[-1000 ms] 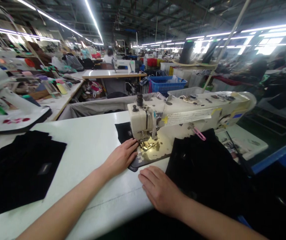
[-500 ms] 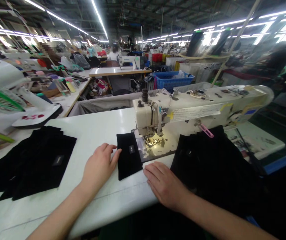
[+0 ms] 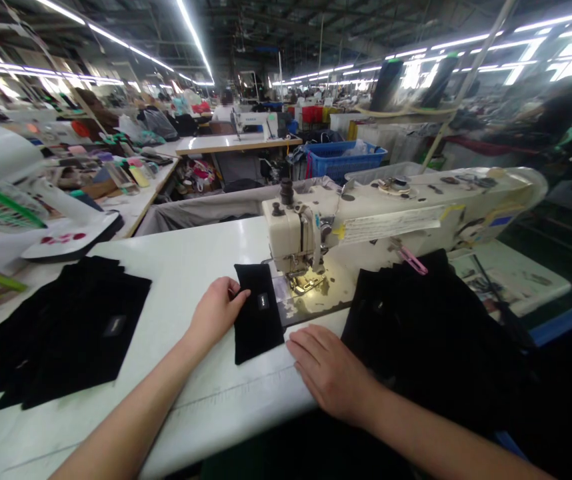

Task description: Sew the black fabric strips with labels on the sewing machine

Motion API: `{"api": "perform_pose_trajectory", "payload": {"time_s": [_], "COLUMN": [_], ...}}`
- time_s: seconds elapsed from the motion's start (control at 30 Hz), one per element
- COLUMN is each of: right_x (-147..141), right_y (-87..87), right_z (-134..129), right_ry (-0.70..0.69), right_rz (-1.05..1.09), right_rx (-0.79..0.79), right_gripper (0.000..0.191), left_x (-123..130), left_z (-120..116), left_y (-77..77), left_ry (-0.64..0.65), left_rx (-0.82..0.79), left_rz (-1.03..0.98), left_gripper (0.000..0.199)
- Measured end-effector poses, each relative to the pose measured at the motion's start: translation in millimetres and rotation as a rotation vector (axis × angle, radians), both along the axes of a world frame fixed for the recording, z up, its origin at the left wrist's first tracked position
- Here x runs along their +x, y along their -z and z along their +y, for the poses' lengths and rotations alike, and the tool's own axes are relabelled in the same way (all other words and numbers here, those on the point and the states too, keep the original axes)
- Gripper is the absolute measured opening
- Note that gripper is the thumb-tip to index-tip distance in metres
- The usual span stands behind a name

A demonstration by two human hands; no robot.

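Note:
A black fabric piece with a small label lies on the white table, left of the sewing machine's needle area. My left hand is at its upper left edge, thumb on the cloth and fingers curled, closed on that edge. Beside the lower right corner of the piece, my right hand rests on the table's front edge, fingers flat and holding nothing. The cream sewing machine has its lamp lit over the metal plate.
Black labelled pieces are stacked at the left, and more black cloth lies at the right. A white fan stands back left. Behind the machine is a blue basket. Persons sit farther back.
My left hand has moved slightly up and right, its thumb further onto the fabric and its fingers more curled. My right hand has stayed in place.

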State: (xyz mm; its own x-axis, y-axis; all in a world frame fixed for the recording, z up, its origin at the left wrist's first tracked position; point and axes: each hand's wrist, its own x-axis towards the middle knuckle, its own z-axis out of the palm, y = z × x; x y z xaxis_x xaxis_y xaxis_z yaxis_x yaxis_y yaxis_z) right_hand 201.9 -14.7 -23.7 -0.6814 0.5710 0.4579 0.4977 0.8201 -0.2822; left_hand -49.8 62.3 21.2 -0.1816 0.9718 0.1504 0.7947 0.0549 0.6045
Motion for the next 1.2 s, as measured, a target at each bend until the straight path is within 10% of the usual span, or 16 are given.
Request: {"api": "perform_pose_trajectory", "payload": {"time_s": [0.17,0.27,0.63,1.2], "right_x": [-4.1,-11.2,-19.5,-26.0], "right_y": [-0.8,-1.9,-16.7,-7.4], "right_z": [2.0,5.8,-3.5,-8.9], "right_ry": [0.187,0.248,0.263,0.165], "right_rz": [0.427,0.697,0.775,0.815], "right_rx": [-0.442,-0.887,-1.249,-1.272], "right_gripper": [0.046,0.059,0.06,0.052], "left_x": [19.5,28.0,29.6,-2.6], "left_z": [-27.2,-44.0,-61.7,-74.2], "left_y": [-20.1,-22.4,-15.1,-28.1], "left_ry": [-0.089,-0.147,-0.211,-0.248], "left_rx": [-0.283,-0.347,-0.304,-0.117], "left_rz": [-1.04,-1.261,-1.362,-1.177], "left_gripper": [0.009,0.003,0.013,0.036]}}
